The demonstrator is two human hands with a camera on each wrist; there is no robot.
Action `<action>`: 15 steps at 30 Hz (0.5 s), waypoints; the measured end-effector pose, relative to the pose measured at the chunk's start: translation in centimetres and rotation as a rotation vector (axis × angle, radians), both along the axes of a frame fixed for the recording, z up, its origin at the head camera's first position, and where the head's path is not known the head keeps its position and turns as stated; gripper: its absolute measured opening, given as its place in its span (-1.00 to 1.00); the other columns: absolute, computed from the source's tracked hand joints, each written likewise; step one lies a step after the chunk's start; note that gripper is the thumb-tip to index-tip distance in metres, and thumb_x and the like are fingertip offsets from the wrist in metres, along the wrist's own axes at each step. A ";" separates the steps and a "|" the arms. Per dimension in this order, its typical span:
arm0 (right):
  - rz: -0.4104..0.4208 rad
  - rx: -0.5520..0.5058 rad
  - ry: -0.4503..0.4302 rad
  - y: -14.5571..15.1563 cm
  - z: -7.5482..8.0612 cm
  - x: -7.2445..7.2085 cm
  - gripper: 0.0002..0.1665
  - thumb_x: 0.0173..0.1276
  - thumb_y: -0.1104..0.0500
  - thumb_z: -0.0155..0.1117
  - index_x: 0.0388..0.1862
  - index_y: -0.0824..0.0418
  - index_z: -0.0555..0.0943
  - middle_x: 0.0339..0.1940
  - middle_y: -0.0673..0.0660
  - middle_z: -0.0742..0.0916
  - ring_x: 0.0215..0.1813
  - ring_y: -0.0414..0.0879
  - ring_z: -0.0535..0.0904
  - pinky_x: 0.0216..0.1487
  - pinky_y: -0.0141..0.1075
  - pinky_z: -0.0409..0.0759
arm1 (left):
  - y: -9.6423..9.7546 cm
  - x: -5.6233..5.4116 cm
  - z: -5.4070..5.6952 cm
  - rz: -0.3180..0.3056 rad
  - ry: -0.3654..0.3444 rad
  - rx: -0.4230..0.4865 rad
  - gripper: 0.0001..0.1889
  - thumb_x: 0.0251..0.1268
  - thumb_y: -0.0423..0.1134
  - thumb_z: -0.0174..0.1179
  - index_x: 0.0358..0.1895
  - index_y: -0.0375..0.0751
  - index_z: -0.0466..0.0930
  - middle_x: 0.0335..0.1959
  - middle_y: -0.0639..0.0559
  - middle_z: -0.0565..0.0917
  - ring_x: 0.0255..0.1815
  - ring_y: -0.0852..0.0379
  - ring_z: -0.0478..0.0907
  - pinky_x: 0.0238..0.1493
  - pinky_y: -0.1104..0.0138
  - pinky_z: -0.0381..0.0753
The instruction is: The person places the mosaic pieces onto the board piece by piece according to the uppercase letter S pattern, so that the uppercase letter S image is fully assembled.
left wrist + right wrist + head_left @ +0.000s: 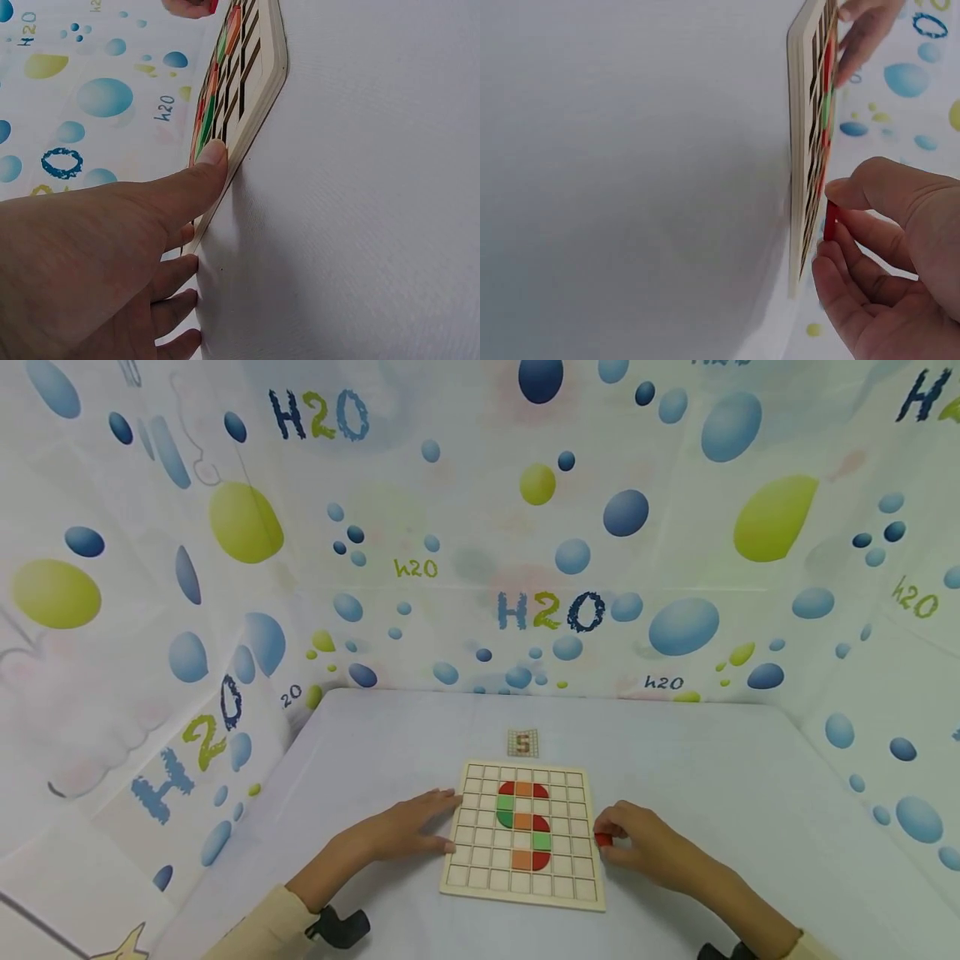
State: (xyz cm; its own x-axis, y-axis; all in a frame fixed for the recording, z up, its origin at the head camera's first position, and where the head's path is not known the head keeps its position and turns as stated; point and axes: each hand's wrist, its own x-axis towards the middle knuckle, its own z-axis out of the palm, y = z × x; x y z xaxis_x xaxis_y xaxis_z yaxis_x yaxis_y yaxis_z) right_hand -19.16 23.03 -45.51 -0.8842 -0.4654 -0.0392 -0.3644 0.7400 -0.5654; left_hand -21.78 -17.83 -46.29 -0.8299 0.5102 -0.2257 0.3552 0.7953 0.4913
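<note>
A square wooden grid board (480,878) lies on the white table, with red, orange and green tiles (522,822) forming an S-like shape in its cells. My left hand (401,828) rests along the board's left edge, thumb and fingers spread. In the left wrist view the thumb (212,154) presses on the wooden rim. Just off the board's right edge, my right hand (648,843) pinches a small red tile (831,221) between thumb and fingers. Part of that tile is hidden by the fingertips.
Behind the board lies a small gridded card (522,742) showing an S pattern. A white backdrop (465,510) printed with blue and green drops and "H2O" lettering rises at the table's back and sides. Dark straps (339,928) sit at the wrists.
</note>
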 end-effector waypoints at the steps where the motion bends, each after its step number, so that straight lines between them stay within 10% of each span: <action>1: -0.002 -0.004 -0.002 -0.4 0.0 -0.1 -0.74 0.37 0.22 0.51 -0.02 0.06 0.68 -0.16 -0.14 0.65 -0.02 -0.20 0.61 0.09 -0.26 0.74 | 0.0 0.0 0.1 0.001 -0.001 -0.001 -0.12 0.38 0.26 0.33 0.67 0.04 0.26 0.69 -0.02 0.26 0.74 -0.10 0.07 0.65 -0.13 0.22; 15: 0.095 -0.077 -0.028 -7.2 0.2 -0.5 -0.81 0.38 0.27 0.47 -0.11 0.10 0.65 -0.15 -0.08 0.67 -0.06 -0.16 0.56 0.04 -0.26 0.72 | 0.2 0.1 0.2 -0.002 -0.002 0.003 -0.12 0.38 0.24 0.34 0.66 0.02 0.26 0.69 -0.03 0.26 0.74 -0.12 0.07 0.65 -0.15 0.21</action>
State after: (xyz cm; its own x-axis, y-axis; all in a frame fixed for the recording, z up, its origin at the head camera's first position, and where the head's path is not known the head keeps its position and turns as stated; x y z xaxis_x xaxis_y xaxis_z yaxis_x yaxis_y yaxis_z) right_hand -19.68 15.78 -45.26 -0.8349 -0.5499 -0.0244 -0.4142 0.6569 -0.6300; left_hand -21.71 -17.64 -46.14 -0.8285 0.5125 -0.2256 0.3559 0.7930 0.4945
